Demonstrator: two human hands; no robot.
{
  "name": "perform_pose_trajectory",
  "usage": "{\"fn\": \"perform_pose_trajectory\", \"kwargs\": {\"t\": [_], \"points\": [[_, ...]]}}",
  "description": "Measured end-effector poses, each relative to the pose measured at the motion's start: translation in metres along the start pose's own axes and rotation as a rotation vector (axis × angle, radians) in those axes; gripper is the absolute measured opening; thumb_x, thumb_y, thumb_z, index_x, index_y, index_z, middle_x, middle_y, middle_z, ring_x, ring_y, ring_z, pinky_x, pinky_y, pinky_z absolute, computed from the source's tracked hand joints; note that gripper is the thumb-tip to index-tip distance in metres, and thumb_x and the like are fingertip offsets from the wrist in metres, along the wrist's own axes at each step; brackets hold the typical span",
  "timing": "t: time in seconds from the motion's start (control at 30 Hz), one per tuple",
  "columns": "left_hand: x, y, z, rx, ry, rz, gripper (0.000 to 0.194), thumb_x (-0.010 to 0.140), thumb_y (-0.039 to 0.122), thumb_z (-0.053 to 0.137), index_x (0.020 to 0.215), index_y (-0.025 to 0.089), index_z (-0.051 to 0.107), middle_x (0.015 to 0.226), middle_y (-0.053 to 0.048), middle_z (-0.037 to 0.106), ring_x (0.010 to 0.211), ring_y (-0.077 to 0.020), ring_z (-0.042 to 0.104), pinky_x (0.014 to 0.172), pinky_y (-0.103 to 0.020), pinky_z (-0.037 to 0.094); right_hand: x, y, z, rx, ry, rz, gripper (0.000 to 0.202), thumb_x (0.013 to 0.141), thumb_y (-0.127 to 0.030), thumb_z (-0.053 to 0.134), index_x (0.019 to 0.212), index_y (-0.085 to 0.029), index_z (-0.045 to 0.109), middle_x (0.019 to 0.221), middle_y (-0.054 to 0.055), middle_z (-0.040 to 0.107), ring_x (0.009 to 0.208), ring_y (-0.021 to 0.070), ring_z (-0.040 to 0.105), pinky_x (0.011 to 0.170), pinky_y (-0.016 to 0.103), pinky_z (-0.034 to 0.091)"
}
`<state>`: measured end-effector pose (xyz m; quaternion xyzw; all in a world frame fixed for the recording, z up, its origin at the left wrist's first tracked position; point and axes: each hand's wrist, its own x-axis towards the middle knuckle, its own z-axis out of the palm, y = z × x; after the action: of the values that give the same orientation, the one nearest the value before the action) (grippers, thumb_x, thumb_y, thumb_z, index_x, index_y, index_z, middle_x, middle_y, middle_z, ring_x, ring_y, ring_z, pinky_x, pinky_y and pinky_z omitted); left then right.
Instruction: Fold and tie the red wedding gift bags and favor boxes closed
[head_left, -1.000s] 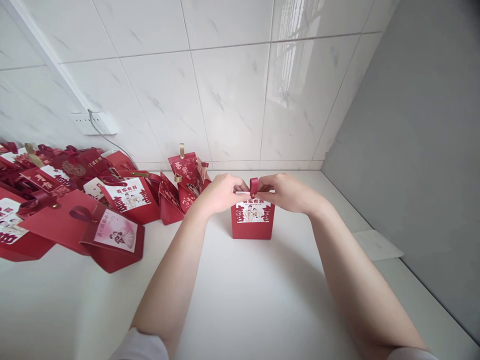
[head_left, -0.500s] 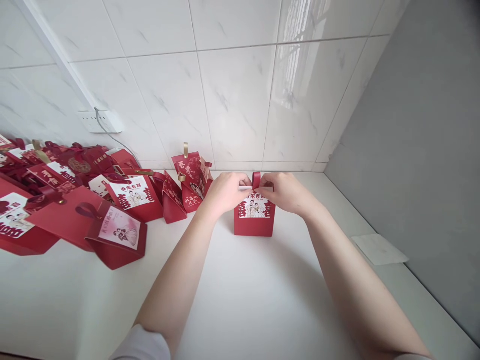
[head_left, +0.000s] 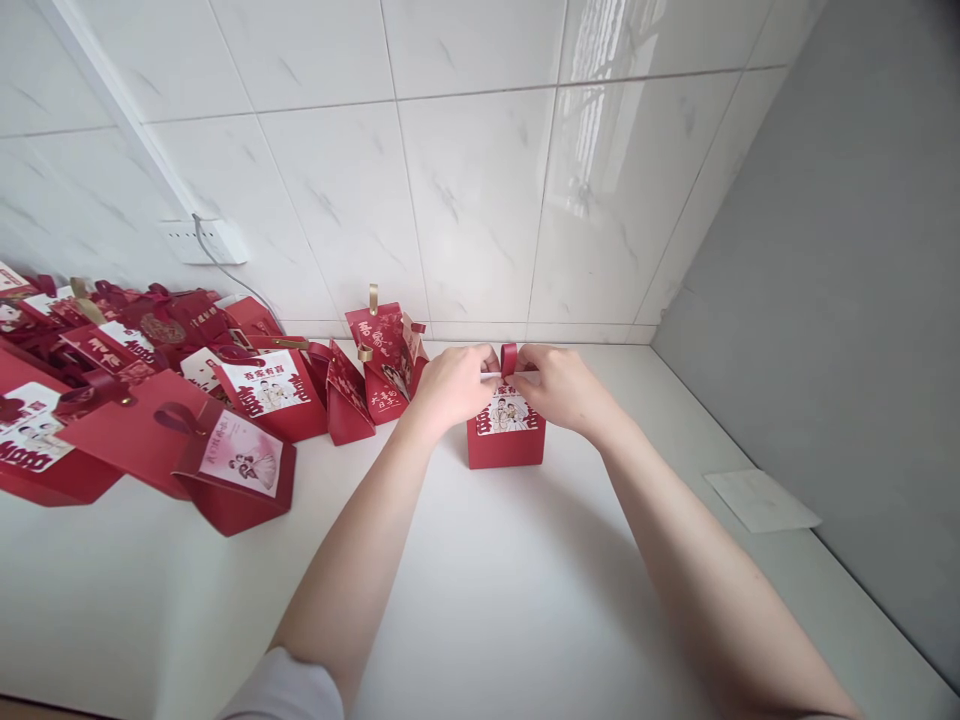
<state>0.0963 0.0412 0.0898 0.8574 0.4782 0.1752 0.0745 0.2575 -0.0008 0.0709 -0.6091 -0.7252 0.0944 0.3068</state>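
Observation:
A red gift box [head_left: 505, 452] with a white printed front panel stands upright on the white table [head_left: 480, 580], near the wall. A dark red ribbon loop [head_left: 509, 358] sticks up from the middle of its top edge. My left hand [head_left: 466, 380] pinches the top edge on the left of the ribbon. On the other side of the loop, my right hand [head_left: 556, 385] pinches the same edge, thumb in front. The fingers behind the box are partly hidden.
Several red gift boxes [head_left: 247, 505] with ribbons crowd the left side. A red box with a gold loop [head_left: 379, 335] stands against the tiled wall [head_left: 472, 200], below a socket with a cable [head_left: 204, 242]. A white paper [head_left: 761, 500] lies at right by a grey panel [head_left: 847, 350].
My right hand has slid slightly left along the top edge, closer to the ribbon. My left hand stays on its side, and the box remains in place.

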Motion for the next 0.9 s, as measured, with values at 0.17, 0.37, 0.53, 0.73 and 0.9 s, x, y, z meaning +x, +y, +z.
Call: {"fn": "perform_pose_trajectory", "kwargs": {"t": [0.17,0.37,0.53,0.73,0.9], "points": [[-0.001,0.000,0.000,0.009,0.002,0.012,0.014,0.082,0.034,0.056,0.090,0.023,0.060,0.097,-0.007,0.069,0.088,-0.0275,0.063,0.064,-0.033,0.041,-0.001,-0.002,0.002,0.049,-0.007,-0.023,0.008,0.086,-0.019,0.045,0.081,-0.020,0.051,0.094,0.006,0.063,0.080,0.0185,0.057,0.062,0.027,0.037],[-0.004,-0.013,-0.010,-0.150,-0.111,0.074,0.016,0.080,0.038,0.058,0.083,0.023,0.063,0.088,-0.003,0.068,0.080,-0.0210,0.061,0.062,-0.029,0.041,-0.003,0.012,-0.009,0.134,-0.171,-0.031,0.008,0.088,-0.028,0.049,0.086,-0.023,0.055,0.089,0.002,0.066,0.076,0.0176,0.058,0.058,0.026,0.038],[-0.005,-0.029,-0.023,-0.124,-0.315,0.001,0.022,0.074,0.042,0.064,0.082,0.023,0.068,0.074,-0.001,0.065,0.065,-0.0177,0.057,0.051,-0.027,0.035,-0.003,0.027,-0.023,0.072,-0.309,0.110,0.010,0.084,-0.031,0.057,0.090,-0.024,0.062,0.093,0.004,0.069,0.073,0.0186,0.061,0.054,0.027,0.039],[-0.007,-0.034,-0.034,-0.181,-0.280,0.035,0.020,0.077,0.037,0.061,0.084,0.020,0.070,0.081,-0.003,0.071,0.074,-0.0189,0.063,0.061,-0.028,0.044,-0.003,0.027,-0.033,0.100,-0.214,0.060,0.010,0.085,-0.028,0.056,0.086,-0.024,0.065,0.091,0.001,0.071,0.080,0.0168,0.063,0.061,0.026,0.045],[-0.010,-0.041,-0.039,-0.341,-0.124,-0.037,0.025,0.074,0.033,0.067,0.096,0.022,0.068,0.090,-0.003,0.073,0.081,-0.0186,0.066,0.070,-0.028,0.051,-0.005,0.021,-0.039,0.141,-0.117,0.059,0.012,0.084,-0.034,0.058,0.086,-0.024,0.065,0.089,-0.001,0.071,0.077,0.0154,0.063,0.055,0.024,0.044]]}}
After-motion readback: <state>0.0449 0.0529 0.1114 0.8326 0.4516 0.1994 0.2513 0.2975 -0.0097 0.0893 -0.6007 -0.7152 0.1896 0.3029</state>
